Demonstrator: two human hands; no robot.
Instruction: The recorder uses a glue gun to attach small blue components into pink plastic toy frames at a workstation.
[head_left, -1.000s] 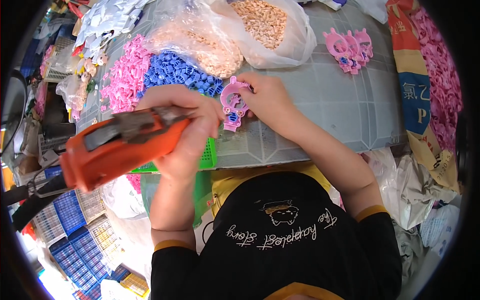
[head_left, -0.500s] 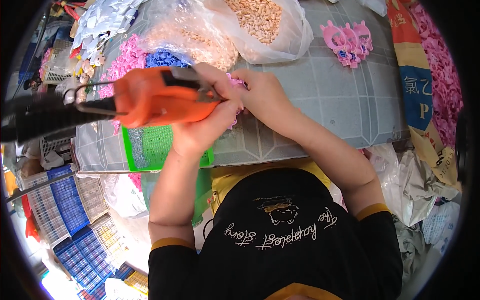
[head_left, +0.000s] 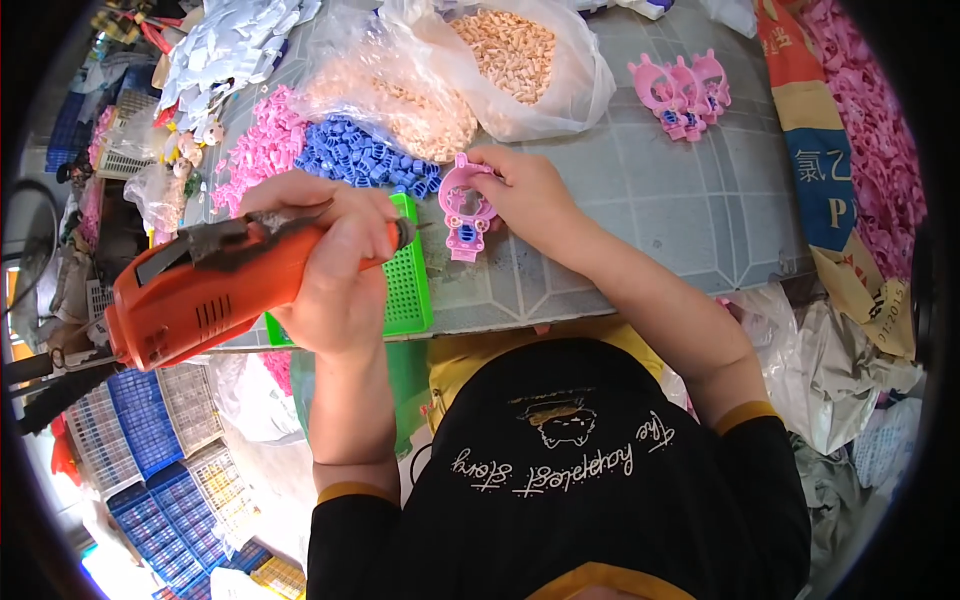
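My left hand [head_left: 340, 265] is wrapped round an orange electric screwdriver [head_left: 215, 290], whose cord trails off at the left. Its tip sits over the green tray [head_left: 420, 285], apart from the pink part. Between the fingers of my right hand [head_left: 525, 190] is a pink plastic toy part [head_left: 468, 215], held by its ring-shaped upper end, with a small blue piece set in its lower half. Several similar pink parts with blue pieces [head_left: 682, 95] lie together farther right. A heap of blue plastic pieces [head_left: 360, 155] lies beyond my left hand, next to a pile of small pink pieces [head_left: 265, 140].
Clear bags of small peach-coloured pieces [head_left: 510, 60] stand at the table's far side. Light grey-white flat pieces [head_left: 225, 60] are heaped at far left. A printed sack and pink parts [head_left: 870, 140] line the right edge. Plastic crates [head_left: 150, 430] stand at lower left.
My left hand has drawn the screwdriver back from the pink part, toward the left and nearer me. The right hand keeps hold of the part, which is now in plain sight.
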